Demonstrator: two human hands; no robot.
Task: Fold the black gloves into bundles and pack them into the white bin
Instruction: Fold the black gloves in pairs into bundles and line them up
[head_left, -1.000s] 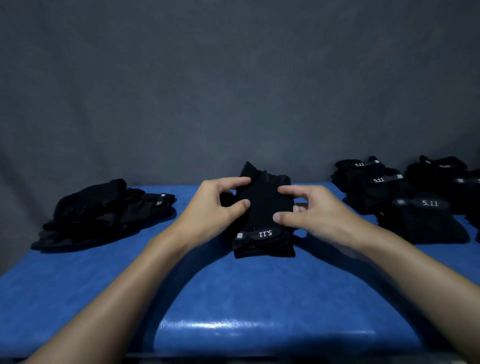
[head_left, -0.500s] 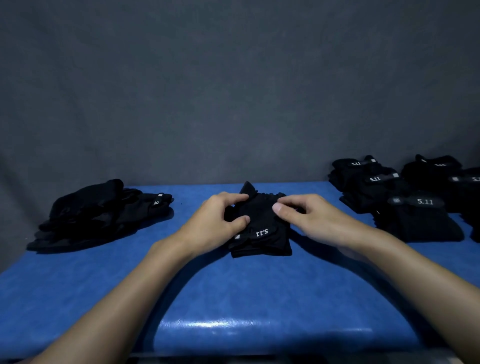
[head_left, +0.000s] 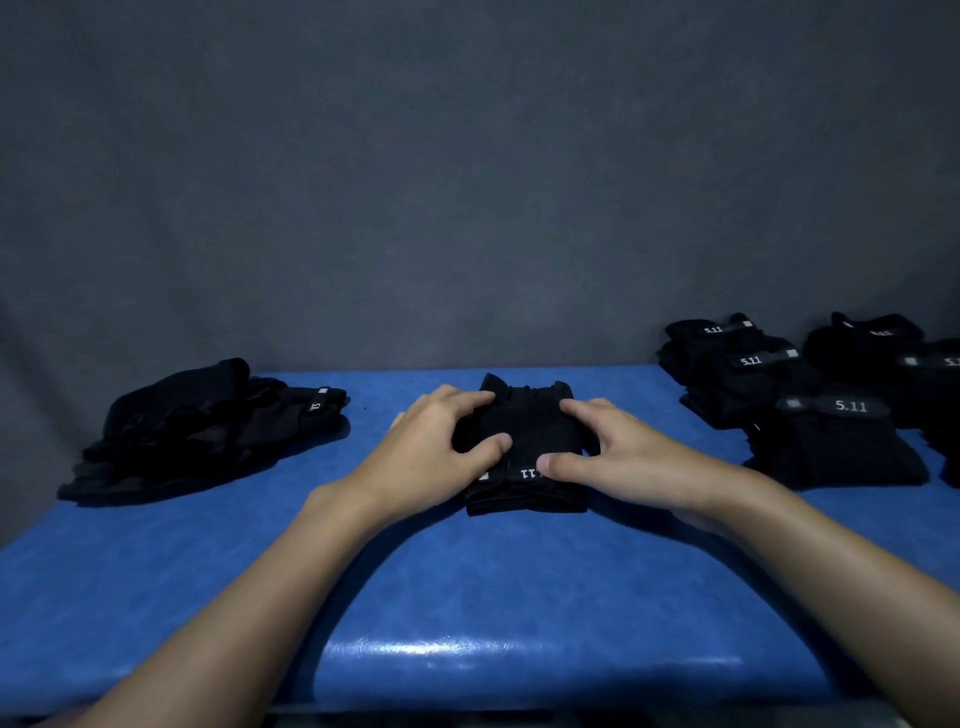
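Grips bundle (head_left: 527, 423) from both sides, seen from head camera. Clamps its left edge with left hand (head_left: 431, 457): fingers curled over far corner, thumb flat on top near middle. Brackets its right edge with right hand (head_left: 628, 460): forefinger laid over far right corner, thumb pressed on white "5.11" label (head_left: 527, 473), partly covering print. Cannot tell how remaining right fingers lie; hidden behind hand.

Shows bundle folded to compact block, lying flat on blue table (head_left: 467, 597), about centre, with one pointed flap sticking up at far left corner. Shows both bare forearms reaching in from bottom corners.

Locates loose gloves (head_left: 197, 426) in untidy heap at far left of table, well apart from bundle, one label facing up. Locates folded stacks (head_left: 831, 441) at far right, in at least two rows, "5.11" labels upward, rightmost cut off by frame edge. Shows grey backdrop (head_left: 467, 182) behind table and glare streak along near table edge.
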